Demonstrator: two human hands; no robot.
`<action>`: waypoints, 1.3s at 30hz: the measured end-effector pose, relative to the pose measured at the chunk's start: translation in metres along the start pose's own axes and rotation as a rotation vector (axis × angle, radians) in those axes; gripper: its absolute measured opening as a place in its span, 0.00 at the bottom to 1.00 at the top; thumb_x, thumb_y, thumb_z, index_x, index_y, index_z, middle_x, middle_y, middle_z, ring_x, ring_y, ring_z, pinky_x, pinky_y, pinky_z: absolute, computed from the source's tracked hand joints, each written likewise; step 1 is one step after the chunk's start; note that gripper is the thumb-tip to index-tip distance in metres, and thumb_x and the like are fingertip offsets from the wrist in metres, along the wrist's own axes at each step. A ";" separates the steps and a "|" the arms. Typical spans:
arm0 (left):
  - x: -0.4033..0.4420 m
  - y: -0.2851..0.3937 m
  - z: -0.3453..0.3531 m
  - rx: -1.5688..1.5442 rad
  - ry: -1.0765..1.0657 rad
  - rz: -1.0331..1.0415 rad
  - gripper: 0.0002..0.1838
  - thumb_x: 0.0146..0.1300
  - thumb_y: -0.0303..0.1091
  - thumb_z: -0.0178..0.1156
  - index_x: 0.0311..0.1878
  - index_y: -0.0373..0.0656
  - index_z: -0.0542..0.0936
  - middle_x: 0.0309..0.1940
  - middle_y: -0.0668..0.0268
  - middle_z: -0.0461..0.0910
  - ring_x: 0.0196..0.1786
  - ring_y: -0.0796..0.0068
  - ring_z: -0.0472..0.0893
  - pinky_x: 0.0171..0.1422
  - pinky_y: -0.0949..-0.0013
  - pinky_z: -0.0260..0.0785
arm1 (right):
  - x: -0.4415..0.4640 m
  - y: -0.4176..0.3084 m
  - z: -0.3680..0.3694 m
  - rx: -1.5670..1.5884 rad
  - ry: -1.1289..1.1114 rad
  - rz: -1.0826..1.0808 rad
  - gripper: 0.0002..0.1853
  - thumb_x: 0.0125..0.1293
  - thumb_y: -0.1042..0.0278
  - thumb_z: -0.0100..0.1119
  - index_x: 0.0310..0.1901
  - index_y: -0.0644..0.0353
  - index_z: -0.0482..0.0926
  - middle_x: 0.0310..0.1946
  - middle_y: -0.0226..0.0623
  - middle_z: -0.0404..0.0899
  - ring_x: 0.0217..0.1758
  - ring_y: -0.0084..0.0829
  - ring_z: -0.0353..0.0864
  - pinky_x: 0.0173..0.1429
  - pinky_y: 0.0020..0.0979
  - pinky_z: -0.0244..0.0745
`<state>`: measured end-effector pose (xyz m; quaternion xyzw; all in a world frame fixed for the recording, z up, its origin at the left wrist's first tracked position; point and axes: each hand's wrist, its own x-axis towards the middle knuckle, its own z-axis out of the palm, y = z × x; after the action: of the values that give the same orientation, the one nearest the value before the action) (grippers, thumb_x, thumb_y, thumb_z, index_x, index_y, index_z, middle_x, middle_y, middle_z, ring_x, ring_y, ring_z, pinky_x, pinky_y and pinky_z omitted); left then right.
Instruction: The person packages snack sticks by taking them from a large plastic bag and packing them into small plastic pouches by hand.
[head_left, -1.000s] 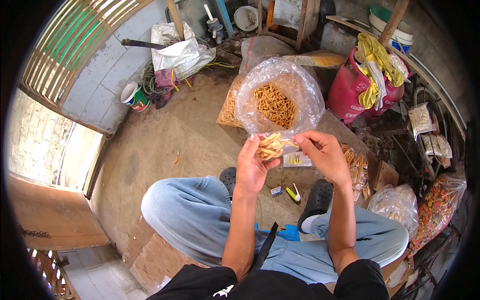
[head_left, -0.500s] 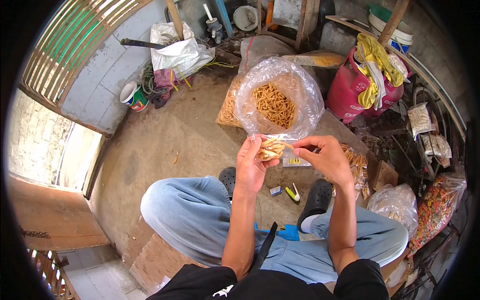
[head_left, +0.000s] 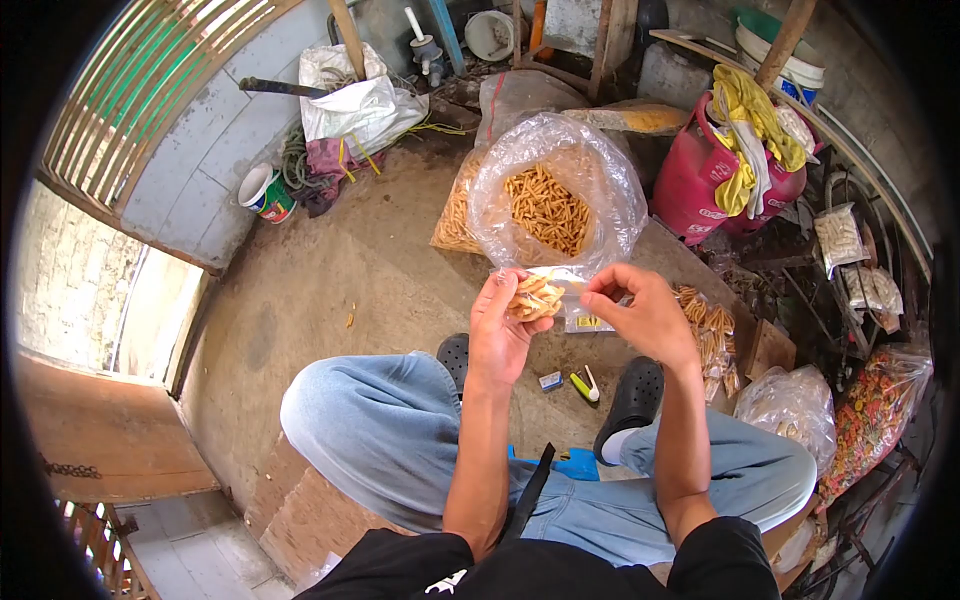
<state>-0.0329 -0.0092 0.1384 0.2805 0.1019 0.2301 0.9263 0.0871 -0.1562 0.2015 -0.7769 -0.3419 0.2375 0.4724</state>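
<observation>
- Far left, we see a white-and-green bucket on the floor, against the wall.
- Next to it a white sack slumps, with cords beside it.
- Our left hand is clamped on a small clear bag of snack sticks, held up above the floor.
- Beyond that, a big open bag of sticks takes up the middle, blocking our view behind it.
- Below, a little box lies near a green-and-white tool.
- Our right hand has thumb and fingertips close together beside the small clear bag; we cannot tell whether they grip its film.
- Further right, filled packets crowd the floor, and pink cylinders stand behind, draped with yellow cloth.
- At far right we find a colourful sack.
</observation>
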 end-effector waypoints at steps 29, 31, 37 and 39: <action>-0.001 -0.006 0.015 0.168 0.119 -0.012 0.14 0.70 0.39 0.54 0.50 0.39 0.74 0.42 0.62 0.81 0.41 0.74 0.84 0.36 0.72 0.83 | 0.021 0.028 0.043 0.207 0.458 -0.364 0.08 0.53 0.74 0.71 0.35 0.59 0.84 0.41 0.32 0.75 0.36 0.20 0.72 0.32 0.21 0.66; -0.003 -0.008 0.019 0.251 0.132 0.018 0.13 0.68 0.37 0.56 0.50 0.38 0.73 0.42 0.62 0.81 0.41 0.74 0.83 0.37 0.72 0.82 | 0.021 0.026 0.042 0.119 0.490 -0.381 0.08 0.53 0.75 0.70 0.37 0.59 0.85 0.41 0.33 0.75 0.39 0.22 0.74 0.35 0.23 0.69; -0.004 -0.009 0.018 0.328 0.142 0.029 0.16 0.63 0.33 0.63 0.51 0.39 0.73 0.42 0.64 0.80 0.41 0.75 0.83 0.38 0.73 0.82 | 0.020 0.027 0.045 0.243 0.319 -0.380 0.08 0.57 0.78 0.64 0.40 0.60 0.85 0.45 0.36 0.76 0.48 0.28 0.77 0.45 0.26 0.73; -0.004 -0.009 0.018 0.334 0.144 0.023 0.16 0.63 0.33 0.63 0.51 0.39 0.73 0.41 0.65 0.80 0.41 0.76 0.83 0.38 0.74 0.81 | 0.019 0.025 0.043 0.239 0.268 -0.378 0.08 0.59 0.78 0.62 0.41 0.61 0.84 0.46 0.37 0.76 0.49 0.30 0.76 0.48 0.27 0.73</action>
<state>-0.0275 -0.0258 0.1483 0.4143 0.2017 0.2402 0.8544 0.0777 -0.1251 0.1590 -0.6623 -0.3848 0.0786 0.6381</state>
